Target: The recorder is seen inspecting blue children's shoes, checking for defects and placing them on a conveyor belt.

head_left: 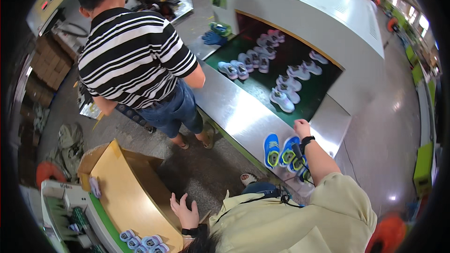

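Note:
My left hand (186, 213) is open, fingers spread, beside the tan board's edge at lower centre. It holds nothing. Over the metal ledge (234, 112), my right hand (302, 129) has its fingers curled in, and no object shows in them. Just below that wrist stand several blue shoes (271, 151) with yellow-green trim, partly covered by my forearm. Past the right hand, pale white shoes (282, 99) stand in a row on a dark green conveyor belt (255, 84). Another group of pale lilac shoes (228, 70) stands further left on it.
A large white machine (300, 14) covers the belt's far end. At left, a co-worker in a striped shirt (136, 56) stands by the ledge. A tan board (126, 182) at lower left has small pale shoes (152, 241) beside it. Blue gloves (214, 38) lie near the belt.

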Action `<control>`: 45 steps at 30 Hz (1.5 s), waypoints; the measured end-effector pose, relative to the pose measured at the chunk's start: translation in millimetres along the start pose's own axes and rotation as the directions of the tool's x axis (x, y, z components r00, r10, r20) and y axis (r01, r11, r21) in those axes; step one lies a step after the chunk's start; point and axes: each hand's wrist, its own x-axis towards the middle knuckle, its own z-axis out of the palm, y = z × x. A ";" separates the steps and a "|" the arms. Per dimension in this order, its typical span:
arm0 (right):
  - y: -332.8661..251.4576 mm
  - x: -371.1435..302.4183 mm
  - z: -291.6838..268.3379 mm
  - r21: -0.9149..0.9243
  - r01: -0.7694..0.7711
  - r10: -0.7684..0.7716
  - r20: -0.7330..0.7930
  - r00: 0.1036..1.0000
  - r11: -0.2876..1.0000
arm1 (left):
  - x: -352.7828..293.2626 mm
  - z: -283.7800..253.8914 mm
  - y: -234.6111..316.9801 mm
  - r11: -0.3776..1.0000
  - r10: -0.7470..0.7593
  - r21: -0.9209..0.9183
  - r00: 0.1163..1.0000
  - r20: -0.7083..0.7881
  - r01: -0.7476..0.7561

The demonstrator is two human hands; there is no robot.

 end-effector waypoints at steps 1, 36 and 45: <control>12.9 29.0 1.8 0.127 -0.152 0.153 0.003 0.988 0.980 | -1.2 1.2 3.3 0.999 -0.040 0.007 0.998 -0.040 0.040; -104.2 -430.8 320.2 -0.309 0.364 0.467 0.714 -0.522 0.879 | -51.0 56.0 -118.3 -0.375 -0.747 -0.911 0.527 0.405 0.169; -52.0 -466.2 324.1 -0.306 0.319 0.415 0.833 -0.366 0.897 | -52.2 82.9 -156.6 -0.457 -0.831 -0.882 0.298 0.469 0.116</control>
